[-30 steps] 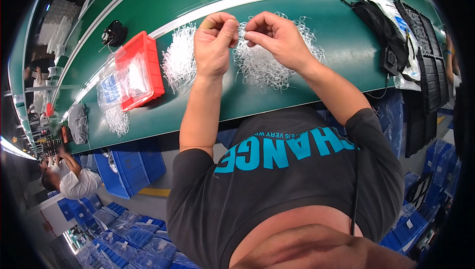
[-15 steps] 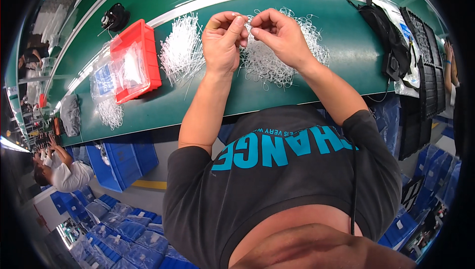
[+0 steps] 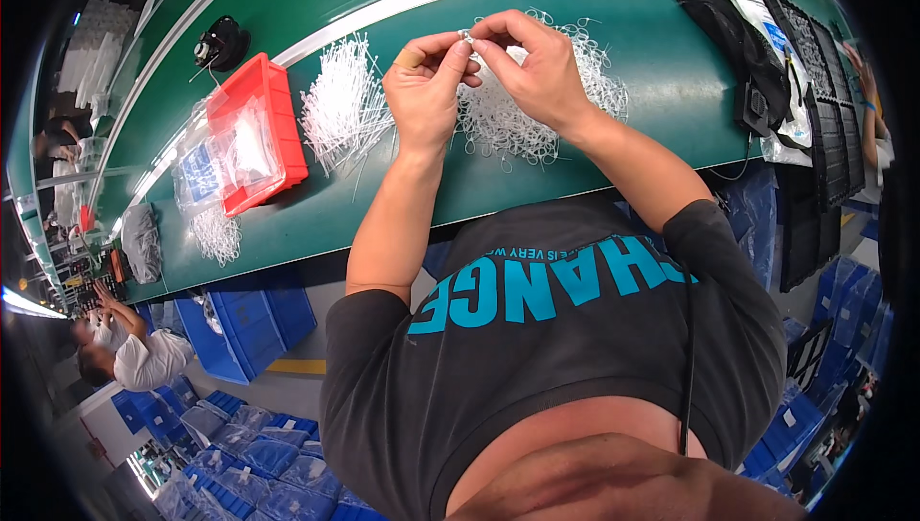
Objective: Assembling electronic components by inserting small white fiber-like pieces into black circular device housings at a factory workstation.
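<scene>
My left hand (image 3: 424, 92) and my right hand (image 3: 539, 72) meet fingertip to fingertip above the bench, both pinching a small white cable tie (image 3: 468, 38). Most of the tie is hidden by the fingers. Under and behind my right hand spreads a large pile of looped white cable ties (image 3: 585, 90). To the left of my left hand lies a heap of straight white cable ties (image 3: 340, 104), roughly side by side. A yellowish band wraps a finger of my left hand.
A red bin (image 3: 292, 128) with clear plastic bags stands left on the green bench (image 3: 671, 70), a smaller looped pile (image 3: 216, 236) near it. A black reel (image 3: 222, 44) sits behind. At right lie a black bag (image 3: 733, 42) and black trays (image 3: 834, 128). Another person (image 3: 144, 358) works far left.
My fingertips have drawn closer together around the tie, and my right hand has shifted slightly left. The whole view has tilted a little; both piles look the same.
</scene>
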The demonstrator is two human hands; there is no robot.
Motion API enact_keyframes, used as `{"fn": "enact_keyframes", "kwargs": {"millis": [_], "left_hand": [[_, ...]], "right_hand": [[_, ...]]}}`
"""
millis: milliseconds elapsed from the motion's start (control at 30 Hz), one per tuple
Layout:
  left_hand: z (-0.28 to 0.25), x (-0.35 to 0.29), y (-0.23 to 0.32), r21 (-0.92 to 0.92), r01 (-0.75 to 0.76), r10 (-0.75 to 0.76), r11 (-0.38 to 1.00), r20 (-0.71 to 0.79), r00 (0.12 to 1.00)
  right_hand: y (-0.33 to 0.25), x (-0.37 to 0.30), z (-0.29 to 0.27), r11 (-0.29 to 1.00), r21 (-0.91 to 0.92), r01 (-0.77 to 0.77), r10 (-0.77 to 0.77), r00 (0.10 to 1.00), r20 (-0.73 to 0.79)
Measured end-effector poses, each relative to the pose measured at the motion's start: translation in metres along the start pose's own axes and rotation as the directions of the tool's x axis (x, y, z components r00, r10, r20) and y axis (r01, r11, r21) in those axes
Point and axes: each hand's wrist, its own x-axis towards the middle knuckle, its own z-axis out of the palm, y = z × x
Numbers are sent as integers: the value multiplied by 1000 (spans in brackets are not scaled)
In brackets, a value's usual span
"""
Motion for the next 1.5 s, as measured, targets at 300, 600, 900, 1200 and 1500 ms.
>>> {"fn": "enact_keyframes", "kwargs": {"millis": [300,600,900,1200,1500], "left_hand": [[0,-2,4,17,31,-31,999,5,999],[1,-6,1,227,-6,4,974,10,1000],[1,2,-9,161,-33,19,986,87,996],[8,-3,10,576,-465,394,673,253,884],[16,-15,16,601,-451,270,660,370,889]], "right_hand": [[-5,-1,-3,999,7,-36,36,999,39],[1,-3,-2,994,76,-75,78,996,-45],[10,0,-10,992,98,-78,77,997,16],[8,1,-30,993,-33,-112,117,957,267],[3,-5,-53,977,125,-170,123,940,317]]}}
